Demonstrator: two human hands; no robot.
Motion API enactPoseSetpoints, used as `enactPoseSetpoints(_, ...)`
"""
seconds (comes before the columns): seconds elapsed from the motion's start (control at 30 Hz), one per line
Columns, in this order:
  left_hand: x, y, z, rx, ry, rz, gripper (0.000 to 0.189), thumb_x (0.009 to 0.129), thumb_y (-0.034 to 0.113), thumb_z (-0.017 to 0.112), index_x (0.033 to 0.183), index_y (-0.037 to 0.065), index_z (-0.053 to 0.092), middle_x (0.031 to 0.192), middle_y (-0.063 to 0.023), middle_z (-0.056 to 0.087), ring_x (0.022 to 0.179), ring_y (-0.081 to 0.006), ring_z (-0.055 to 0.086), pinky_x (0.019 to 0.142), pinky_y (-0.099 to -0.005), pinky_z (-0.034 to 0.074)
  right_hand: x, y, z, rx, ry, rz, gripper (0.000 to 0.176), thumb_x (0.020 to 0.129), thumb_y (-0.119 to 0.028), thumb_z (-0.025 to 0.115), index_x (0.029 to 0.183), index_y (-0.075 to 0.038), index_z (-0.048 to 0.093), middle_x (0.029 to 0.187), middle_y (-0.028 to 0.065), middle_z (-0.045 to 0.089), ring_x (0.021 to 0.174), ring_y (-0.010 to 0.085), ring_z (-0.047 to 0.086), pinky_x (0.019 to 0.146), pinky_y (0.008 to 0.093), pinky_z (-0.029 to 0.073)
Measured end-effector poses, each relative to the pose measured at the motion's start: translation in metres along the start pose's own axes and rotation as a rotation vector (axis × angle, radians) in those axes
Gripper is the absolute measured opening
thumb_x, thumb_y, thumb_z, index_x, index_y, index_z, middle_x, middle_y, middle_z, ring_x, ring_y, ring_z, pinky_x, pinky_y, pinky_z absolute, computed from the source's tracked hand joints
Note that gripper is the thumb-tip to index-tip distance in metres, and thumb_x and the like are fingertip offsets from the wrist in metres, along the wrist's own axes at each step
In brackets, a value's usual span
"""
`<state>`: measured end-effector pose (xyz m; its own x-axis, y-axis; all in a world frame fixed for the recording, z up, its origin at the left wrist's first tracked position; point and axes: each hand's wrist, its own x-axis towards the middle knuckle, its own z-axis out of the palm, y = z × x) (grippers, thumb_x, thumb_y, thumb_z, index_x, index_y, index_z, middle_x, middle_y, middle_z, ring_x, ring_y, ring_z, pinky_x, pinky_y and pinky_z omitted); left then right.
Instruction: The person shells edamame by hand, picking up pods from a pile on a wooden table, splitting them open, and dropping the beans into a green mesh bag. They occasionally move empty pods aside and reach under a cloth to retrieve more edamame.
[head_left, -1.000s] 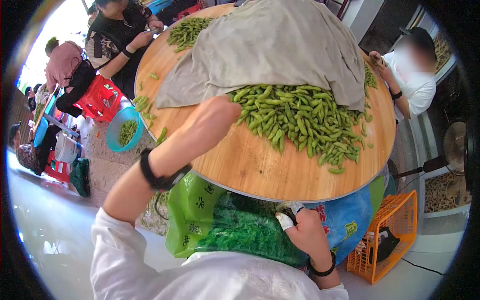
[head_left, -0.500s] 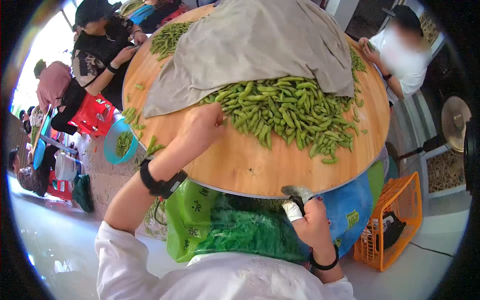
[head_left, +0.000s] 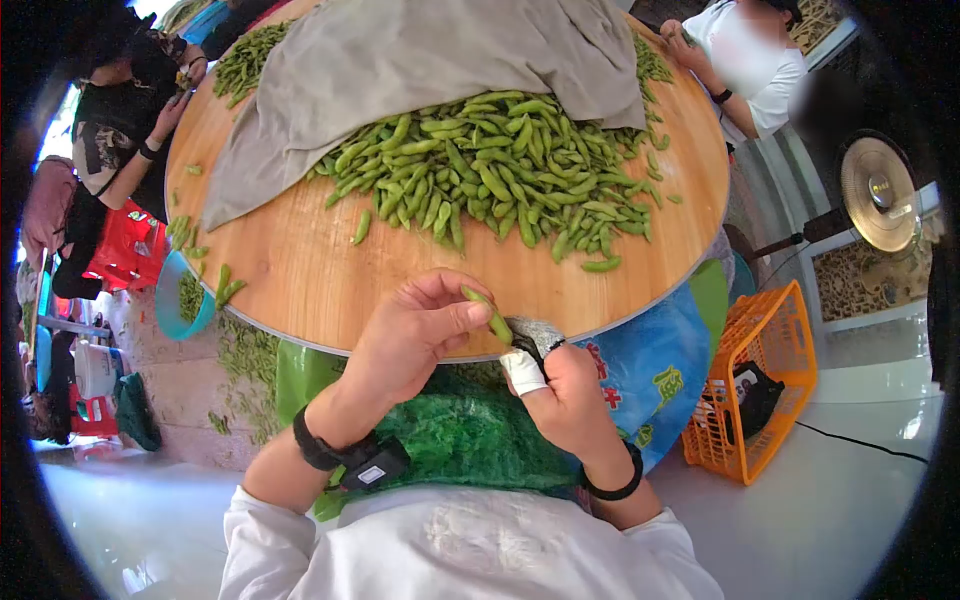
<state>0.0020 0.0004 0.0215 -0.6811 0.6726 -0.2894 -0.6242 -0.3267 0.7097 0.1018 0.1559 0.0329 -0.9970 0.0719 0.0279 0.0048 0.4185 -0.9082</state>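
Between the thumb and fingers of my left hand [head_left: 415, 335] is a green edamame pod [head_left: 487, 313], held slanting over the front edge of the round wooden table [head_left: 330, 280]. The pod's lower end reaches my right hand [head_left: 572, 400]. White wrapping [head_left: 523, 372] covers the right thumb, and a grey cover [head_left: 535, 332] is on a fingertip. Something dark sits between that thumb and finger; I cannot make out what it is. A large heap of edamame pods [head_left: 490, 175] lies beyond my hands, partly under a grey-beige cloth [head_left: 400, 75].
An orange plastic basket [head_left: 745, 390] stands on the floor at the right, below a round metal fan [head_left: 880, 190]. Green and blue sacks [head_left: 640, 390] hang below the table edge. People sit at the left and right. A blue basin [head_left: 185, 300] holds pods.
My left hand has come back from the heap toward my right hand, now with a pod in its fingers. A loose pod now lies in front of the heap. The view has shifted.
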Motion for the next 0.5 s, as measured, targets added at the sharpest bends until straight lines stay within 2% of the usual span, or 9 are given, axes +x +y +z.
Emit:
enactPoseSetpoints(0.07,0.001,-0.003,0.003,0.031,0.019,0.032,0.012,0.081,0.005,0.064,0.092,0.005,0.058,0.084,-0.0005,0.06,0.068,-0.0061,0.052,0.055,-0.0182,0.04,-0.001,0.002,-0.001,-0.004,-0.003,-0.017,0.021,0.084,-0.013,0.056,0.096,0.004,0.055,0.071,0.0217,0.058,0.066,0.039,0.057,0.057,0.0423,0.044)
enactPoseSetpoints(0.13,0.003,-0.005,0.004,0.094,0.07,0.152,0.014,0.079,0.005,0.065,0.092,0.005,0.06,0.082,-0.0012,0.062,0.067,-0.0053,0.052,0.056,-0.018,0.039,-0.004,0.005,-0.001,-0.042,-0.035,-0.006,0.02,0.083,-0.013,0.056,0.094,0.004,0.054,0.07,0.022,0.057,0.065,0.0398,0.056,0.056,0.0435,0.043)
enactPoseSetpoints(0.23,-0.001,-0.004,0.007,0.112,0.098,0.157,0.014,0.079,0.003,0.066,0.091,0.004,0.059,0.081,-0.0015,0.062,0.068,-0.0058,0.053,0.058,-0.0188,0.04,-0.001,0.001,0.002,-0.02,0.042,-0.084,0.019,0.084,-0.014,0.056,0.091,0.004,0.054,0.069,0.0219,0.056,0.064,0.0409,0.055,0.055,0.0446,0.042)
enactPoseSetpoints(0.37,-0.002,-0.009,0.007,0.098,0.114,0.174,0.015,0.078,0.002,0.066,0.091,0.003,0.059,0.081,-0.0016,0.062,0.069,-0.0061,0.053,0.06,-0.0191,0.041,-0.002,0.003,0.003,-0.028,0.03,-0.069,0.02,0.084,-0.014,0.056,0.091,0.004,0.054,0.068,0.0222,0.056,0.065,0.0413,0.055,0.055,0.0452,0.042)
enactPoseSetpoints(0.43,-0.002,-0.012,0.004,0.162,0.089,0.264,0.016,0.079,0.0,0.064,0.093,0.003,0.058,0.084,-0.0048,0.063,0.07,-0.0083,0.056,0.061,-0.0197,0.044,-0.004,0.005,0.003,-0.078,-0.005,-0.057,0.02,0.084,-0.014,0.054,0.092,0.004,0.053,0.07,0.0229,0.056,0.066,0.042,0.054,0.056,0.0459,0.041)
enactPoseSetpoints(0.5,-0.002,-0.015,0.003,0.16,0.089,0.276,0.016,0.078,0.0,0.065,0.093,0.003,0.058,0.084,-0.0051,0.063,0.07,-0.0088,0.056,0.061,-0.0199,0.044,-0.003,0.004,0.003,-0.071,0.001,-0.075,0.019,0.084,-0.013,0.054,0.093,0.004,0.053,0.07,0.0233,0.056,0.066,0.0421,0.054,0.057,0.0463,0.041)
